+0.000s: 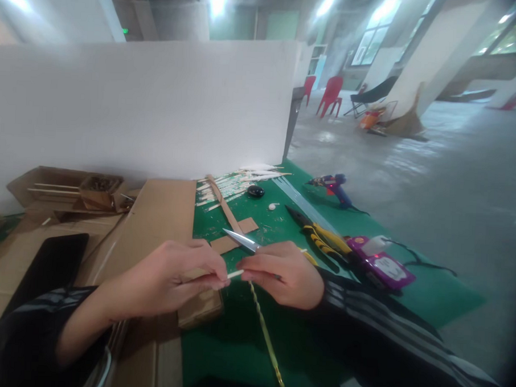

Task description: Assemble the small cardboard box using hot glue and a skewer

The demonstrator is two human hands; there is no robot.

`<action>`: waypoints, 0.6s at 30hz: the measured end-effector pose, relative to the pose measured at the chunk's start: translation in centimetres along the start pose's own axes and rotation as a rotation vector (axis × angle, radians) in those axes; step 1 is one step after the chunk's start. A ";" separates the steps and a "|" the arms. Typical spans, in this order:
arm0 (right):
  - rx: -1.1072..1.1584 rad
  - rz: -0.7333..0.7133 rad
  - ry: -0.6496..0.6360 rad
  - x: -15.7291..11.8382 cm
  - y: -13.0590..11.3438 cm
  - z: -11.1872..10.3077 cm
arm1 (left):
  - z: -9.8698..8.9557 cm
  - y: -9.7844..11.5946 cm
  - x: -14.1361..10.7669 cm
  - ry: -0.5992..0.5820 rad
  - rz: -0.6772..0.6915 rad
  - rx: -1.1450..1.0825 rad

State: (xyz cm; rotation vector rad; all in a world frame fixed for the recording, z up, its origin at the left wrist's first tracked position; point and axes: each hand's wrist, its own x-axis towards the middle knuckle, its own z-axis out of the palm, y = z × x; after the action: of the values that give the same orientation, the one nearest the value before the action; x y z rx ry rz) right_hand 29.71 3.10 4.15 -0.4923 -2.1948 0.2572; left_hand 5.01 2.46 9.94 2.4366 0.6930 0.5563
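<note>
"Looking at the hands, what sits between them?"

"A short, pale, thin stick (236,274), probably wood, a little below the centre of the frame. The left hand (195,265) pinches it between thumb and fingers. The right hand (284,274) nips its other side in the fingertips and also grasps a silver pointed blade (241,240)."

"Which way does the stick point?"

"Its long axis runs across the frame, nearly level, the right side slightly higher. Its ends meet the fingers, so I can't tell whether either is sharpened."

"Why hold it so?"

"Likely for steadiness: something that slender needs support on both sides. The blade, pointing left and a little up, is probably tucked there to be handy."

"And around them?"

"A yellowish twisted metal rod (263,326) slants from just below the right hand towards the bottom of the frame. Above the hands, a long brown cardboard strip (228,209) crosses loose pale sticks (235,184), perhaps grouped within reach. To the right, yellow-and-black pliers (320,236) lie near a purple box with a pale label (385,267), and a blue glue gun (337,188) rests towards the far edge of the green-topped desk (445,304)."
</note>
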 end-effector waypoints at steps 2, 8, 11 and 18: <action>-0.001 -0.002 0.001 0.0 0.1 0.0 | 0.0 -0.3 0.0 -0.020 0.061 0.006; -0.008 -0.009 0.007 -0.1 0.1 0.0 | 0.1 -0.6 -0.2 -0.015 0.090 0.008; 0.004 -0.004 0.017 0.0 0.0 0.0 | 0.1 -0.5 -0.3 -0.009 0.078 -0.004; 0.043 -0.005 0.040 0.2 -0.3 0.0 | 0.1 -0.2 -0.2 0.029 0.050 -0.034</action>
State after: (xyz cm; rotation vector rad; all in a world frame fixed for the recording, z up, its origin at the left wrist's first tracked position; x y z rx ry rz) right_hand 29.52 2.93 4.36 -0.4642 -2.1467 0.2891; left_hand 4.80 2.48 9.67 2.4241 0.6304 0.6188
